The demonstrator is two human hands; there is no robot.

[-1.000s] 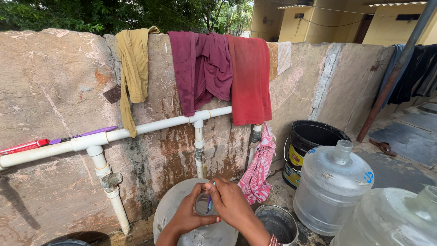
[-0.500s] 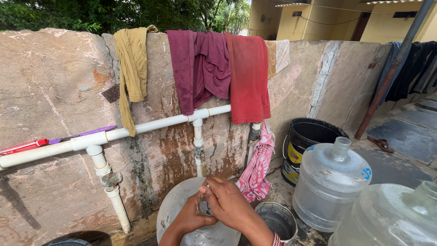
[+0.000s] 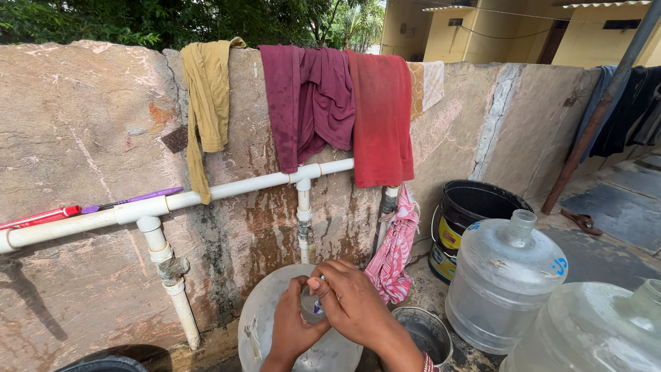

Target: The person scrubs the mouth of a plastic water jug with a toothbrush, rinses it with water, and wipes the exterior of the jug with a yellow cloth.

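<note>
My left hand (image 3: 289, 331) and my right hand (image 3: 354, 306) meet at the neck (image 3: 311, 308) of a large clear water jug (image 3: 258, 331) at the bottom centre, under a white tap pipe (image 3: 303, 220). Both hands wrap the neck and its small cap; the right hand's fingers curl over the top, the left cups it from below. The jug's neck is mostly hidden by my fingers.
A stone wall carries a white pipe (image 3: 227, 187) and draped yellow (image 3: 206, 103), maroon (image 3: 310, 103) and red cloths (image 3: 382, 124). At right stand two clear jugs (image 3: 506, 282) (image 3: 599, 337), a black bucket (image 3: 475, 207) and a small metal pot (image 3: 420, 334). A striped cloth (image 3: 396, 248) hangs by the tap.
The view has shifted slightly; my hands stay at the jug's neck, with the right hand's fingers turned a little over the cap.
</note>
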